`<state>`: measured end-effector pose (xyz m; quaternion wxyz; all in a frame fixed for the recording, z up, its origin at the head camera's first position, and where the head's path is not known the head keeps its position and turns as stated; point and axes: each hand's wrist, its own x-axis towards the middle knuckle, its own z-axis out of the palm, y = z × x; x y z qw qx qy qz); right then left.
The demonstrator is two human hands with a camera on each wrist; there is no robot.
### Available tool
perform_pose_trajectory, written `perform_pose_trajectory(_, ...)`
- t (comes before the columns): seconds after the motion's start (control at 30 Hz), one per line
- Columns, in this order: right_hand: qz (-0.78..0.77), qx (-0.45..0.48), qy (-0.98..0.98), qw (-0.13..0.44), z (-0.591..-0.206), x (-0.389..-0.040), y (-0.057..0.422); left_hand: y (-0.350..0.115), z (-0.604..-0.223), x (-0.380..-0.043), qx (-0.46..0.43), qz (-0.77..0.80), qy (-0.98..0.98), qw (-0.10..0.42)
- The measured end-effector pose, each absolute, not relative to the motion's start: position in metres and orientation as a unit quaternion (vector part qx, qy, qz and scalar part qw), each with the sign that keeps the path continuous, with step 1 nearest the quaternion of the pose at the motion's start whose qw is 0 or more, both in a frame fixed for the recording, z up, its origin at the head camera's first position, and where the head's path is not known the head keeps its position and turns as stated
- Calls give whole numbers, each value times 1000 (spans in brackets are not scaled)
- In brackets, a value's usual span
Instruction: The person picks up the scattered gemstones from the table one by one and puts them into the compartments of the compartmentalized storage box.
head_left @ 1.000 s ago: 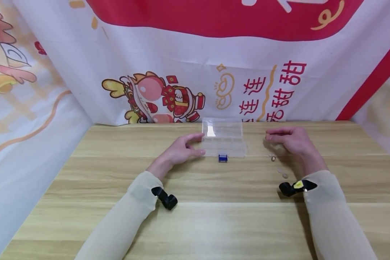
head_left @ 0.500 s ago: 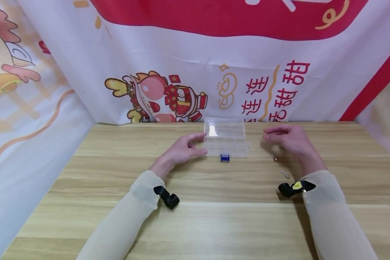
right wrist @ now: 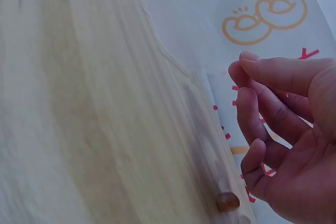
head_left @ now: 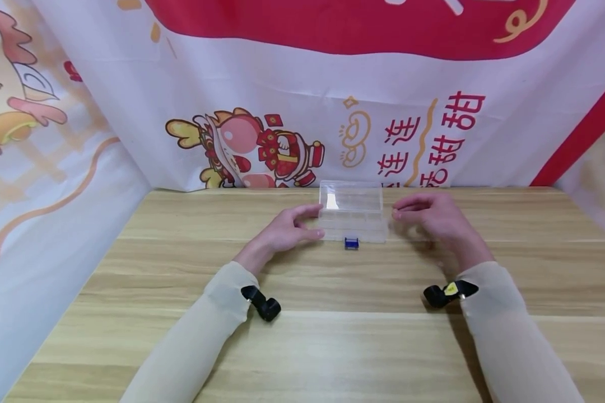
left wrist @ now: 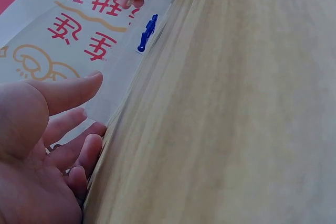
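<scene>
A clear plastic compartment box (head_left: pixel 353 226) stands at the back of the table, its lid (head_left: pixel 357 196) raised and a blue latch (head_left: pixel 351 243) at its front. My left hand (head_left: pixel 285 228) touches the box's left side, thumb near the front corner and fingers extended. To the right of the box, my right hand (head_left: pixel 437 217) is held with thumb and forefinger pinched together. A tiny yellowish piece (left wrist: pixel 130 1) shows at those fingertips in the left wrist view, too small to identify. Below the right hand, a small shiny brown round piece (right wrist: pixel 228 202) lies on the table.
A printed white and red cloth (head_left: pixel 262 73) hangs directly behind the box and along the left side. The wooden table (head_left: pixel 333 347) extends in front of both arms. Another small pale piece (right wrist: pixel 244 219) lies near the brown one.
My right hand has moved left, closer to the box, with its pinch kept. The left hand stays at the box's side. The head view has shifted slightly.
</scene>
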<state>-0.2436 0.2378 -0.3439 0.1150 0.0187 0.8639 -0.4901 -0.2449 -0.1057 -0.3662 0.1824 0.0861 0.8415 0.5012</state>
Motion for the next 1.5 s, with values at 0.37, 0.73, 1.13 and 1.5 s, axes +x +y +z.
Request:
perform_pose_trajectory(0.37,-466,9,877,113,-343,-245,222,-105,-367,-246,91,504,840,178)
perform_pose_trajectory(0.73,-458,-4,883,104,-339,-242,213,-106,-368,-247,91,506,839,179)
perform_pose_trajectory(1.13,-458,-19,885,85,-344,-243,205,-106,-368,-247,92,505,839,179)
perform_pose_trajectory(1.5,-446,-14,891,87,-346,-242,202,-105,-367,-247,90,505,839,179)
